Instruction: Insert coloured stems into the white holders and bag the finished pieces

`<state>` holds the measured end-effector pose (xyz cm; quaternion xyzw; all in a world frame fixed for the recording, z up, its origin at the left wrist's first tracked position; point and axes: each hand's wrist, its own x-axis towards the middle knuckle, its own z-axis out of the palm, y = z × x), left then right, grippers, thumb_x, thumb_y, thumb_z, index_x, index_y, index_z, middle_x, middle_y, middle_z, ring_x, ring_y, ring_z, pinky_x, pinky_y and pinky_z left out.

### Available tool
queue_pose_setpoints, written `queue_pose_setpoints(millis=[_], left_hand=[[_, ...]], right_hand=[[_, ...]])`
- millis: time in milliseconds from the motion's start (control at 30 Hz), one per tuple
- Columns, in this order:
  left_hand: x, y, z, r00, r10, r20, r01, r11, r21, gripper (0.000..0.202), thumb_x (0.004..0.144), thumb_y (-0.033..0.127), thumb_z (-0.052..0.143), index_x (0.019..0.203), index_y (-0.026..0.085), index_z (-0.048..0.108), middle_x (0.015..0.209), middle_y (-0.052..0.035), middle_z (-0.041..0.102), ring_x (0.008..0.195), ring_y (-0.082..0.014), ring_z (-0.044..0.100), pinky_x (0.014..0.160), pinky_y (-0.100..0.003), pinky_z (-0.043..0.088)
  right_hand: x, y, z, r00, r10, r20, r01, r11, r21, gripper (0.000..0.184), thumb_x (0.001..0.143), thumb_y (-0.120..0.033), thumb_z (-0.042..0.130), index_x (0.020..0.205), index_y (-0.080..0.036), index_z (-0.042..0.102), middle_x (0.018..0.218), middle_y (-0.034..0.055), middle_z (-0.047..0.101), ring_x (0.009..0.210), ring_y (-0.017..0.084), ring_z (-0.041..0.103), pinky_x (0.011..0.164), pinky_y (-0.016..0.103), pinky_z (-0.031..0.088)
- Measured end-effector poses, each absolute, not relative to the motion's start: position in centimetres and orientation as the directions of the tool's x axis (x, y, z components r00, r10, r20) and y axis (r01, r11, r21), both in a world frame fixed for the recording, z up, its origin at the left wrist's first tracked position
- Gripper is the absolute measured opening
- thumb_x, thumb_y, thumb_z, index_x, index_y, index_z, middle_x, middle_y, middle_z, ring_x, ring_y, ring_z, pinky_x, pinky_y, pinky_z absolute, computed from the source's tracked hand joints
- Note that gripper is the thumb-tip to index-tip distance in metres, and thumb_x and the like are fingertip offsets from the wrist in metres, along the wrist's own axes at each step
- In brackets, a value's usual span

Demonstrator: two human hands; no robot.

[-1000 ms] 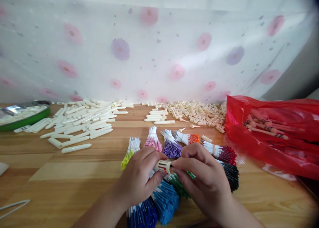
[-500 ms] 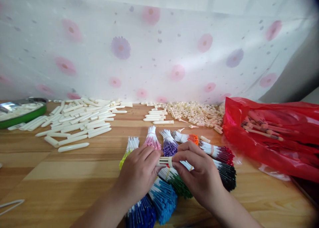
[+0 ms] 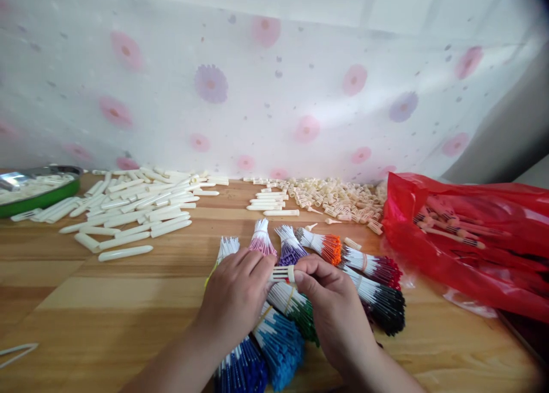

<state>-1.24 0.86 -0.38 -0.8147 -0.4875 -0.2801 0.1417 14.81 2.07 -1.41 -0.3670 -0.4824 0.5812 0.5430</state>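
Observation:
A cream slotted pen barrel (image 3: 282, 274) lies level between my two hands, its dark slots facing me. My left hand (image 3: 238, 293) is closed around its left end, which the fingers hide. At the right end, my right hand (image 3: 332, 298) pinches the rim with thumb and forefinger. Fanned around both hands are banded bundles of pen refills: pink (image 3: 262, 243), purple (image 3: 289, 249), orange (image 3: 328, 247), dark red (image 3: 380, 267), black (image 3: 384, 307), green (image 3: 297, 307), light blue (image 3: 281, 344) and dark blue (image 3: 241, 370). A yellow bundle (image 3: 226, 247) is mostly covered by my left hand.
Smooth cream pen tubes (image 3: 141, 204) lie heaped at the left, beside a green tray (image 3: 47, 201). Small slotted barrels (image 3: 338, 195) are piled at the back. A red plastic bag (image 3: 429, 261) with pen parts sits at the right. A flowered sheet (image 3: 257, 95) hangs behind.
My right hand has turned and dropped slightly leftward, its fingers folding lower at the barrel's right end. More of the orange and black bundles shows. The barrel stays in my left hand.

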Motion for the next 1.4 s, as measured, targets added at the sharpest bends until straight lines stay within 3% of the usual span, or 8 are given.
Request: queue_pose_setpoints(millis=[233,667,767,833,900,1033,1133,1400], left_hand=[[-1.2,0.9,-0.8,0.358,0.724,0.590,0.886,-0.462,0.029,0.018,0.088,0.019,0.046,0.100,0.016,0.059,0.083,-0.0069,0.065,0.076,-0.0251,0.058,0.064,-0.038,0.048],[-1.4,0.8,-0.5,0.345,0.704,0.621,0.872,-0.486,0.067,0.019,0.089,0.020,0.045,0.097,0.016,0.062,0.081,-0.0073,0.066,0.075,-0.0246,0.060,0.065,-0.038,0.050],[-1.8,0.9,-0.6,0.285,0.751,0.596,0.830,-0.504,0.239,0.020,0.087,0.022,0.050,0.102,0.017,0.062,0.090,-0.0073,0.067,0.083,-0.0225,0.063,0.072,-0.034,0.051],[-1.8,0.8,-0.7,0.234,0.793,0.562,0.787,-0.494,0.369,0.019,0.086,0.025,0.053,0.101,0.018,0.062,0.090,-0.0051,0.068,0.082,-0.0192,0.064,0.071,-0.028,0.051],[-1.5,0.7,-0.7,0.239,0.828,0.507,0.755,-0.487,0.440,0.016,0.083,0.022,0.055,0.097,0.019,0.062,0.087,-0.0026,0.069,0.079,-0.0171,0.065,0.070,-0.025,0.052],[-0.1,0.2,-1.2,0.434,0.785,0.441,0.686,-0.606,0.403,0.034,0.074,0.010,0.051,0.103,0.023,0.064,0.106,-0.0021,0.070,0.095,-0.0176,0.066,0.083,-0.027,0.052],[0.7,0.1,-1.8,0.535,0.740,0.408,0.666,-0.666,0.335,0.047,0.072,0.009,0.049,0.113,0.025,0.063,0.123,-0.0019,0.064,0.106,-0.0189,0.063,0.092,-0.032,0.050],[1.3,0.5,-1.5,0.582,0.763,0.280,0.689,-0.646,0.329,0.047,0.075,0.014,0.053,0.119,0.027,0.061,0.130,-0.0009,0.059,0.109,-0.0193,0.062,0.095,-0.035,0.050]], right_hand=[[15.0,2.3,-1.3,-0.164,0.987,0.003,-0.260,-0.040,-0.965,0.013,0.072,-0.025,0.071,0.064,-0.017,0.063,0.064,-0.0029,0.055,0.063,0.011,0.045,0.064,0.024,0.036],[16.3,2.3,-0.2,-0.280,0.953,0.120,-0.337,0.019,-0.941,0.011,0.076,-0.028,0.067,0.070,-0.019,0.070,0.076,0.0018,0.059,0.076,0.015,0.053,0.073,0.029,0.040],[19.6,3.2,0.3,0.001,0.952,0.307,-0.139,0.304,-0.942,0.009,0.079,-0.027,0.064,0.083,-0.023,0.071,0.081,0.0022,0.061,0.080,0.017,0.056,0.075,0.031,0.042],[22.7,3.3,0.6,0.181,0.867,0.463,0.186,0.432,-0.882,0.010,0.081,-0.025,0.062,0.088,-0.023,0.069,0.086,0.0026,0.062,0.080,0.017,0.057,0.075,0.030,0.043],[25.3,2.9,0.7,0.044,0.856,0.516,0.456,0.442,-0.772,0.008,0.081,-0.021,0.060,0.082,-0.021,0.068,0.082,0.0028,0.062,0.077,0.016,0.058,0.073,0.028,0.044],[27.2,0.8,-0.1,-0.347,0.906,0.243,0.772,0.423,-0.474,0.016,0.084,-0.015,0.055,0.073,-0.018,0.066,0.075,0.0036,0.061,0.074,0.016,0.057,0.069,0.026,0.043],[26.8,-0.7,-1.0,-0.322,0.931,0.173,0.884,0.361,-0.297,0.014,0.085,-0.017,0.055,0.077,-0.018,0.066,0.080,0.0047,0.061,0.078,0.017,0.057,0.071,0.027,0.043],[25.1,-1.3,-1.5,-0.290,0.945,0.152,0.941,0.310,-0.135,0.012,0.086,-0.027,0.057,0.084,-0.020,0.066,0.091,0.0061,0.061,0.087,0.020,0.056,0.077,0.029,0.042]])
